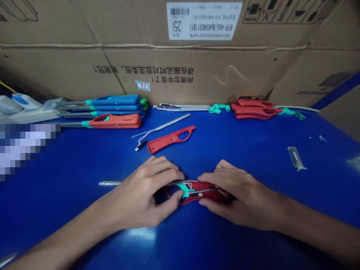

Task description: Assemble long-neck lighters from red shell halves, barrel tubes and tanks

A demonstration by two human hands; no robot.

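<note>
Both hands are closed on one opened red lighter casing [208, 193], the long-nosed kind, low over the blue table. My left hand [149, 189] pinches its loop end, thumb against the green trigger piece [184, 190]. White wires and a thin metal rod show inside the casing. A silver tube [109, 183] sticks out to the left from behind my left hand. My right hand [239, 191] wraps the handle end, fingers along both edges. Beyond them lies a loose red casing half [171, 139], beside a metal tube with white wires [173, 122].
Blue and red long lighters [115, 120] are stacked at the back left, near a power strip [30, 107]. Green caps [218, 108], metal tubes [185, 108] and red casings [254, 111] line the cardboard box [157, 58]. A clear small reservoir [296, 157] lies right.
</note>
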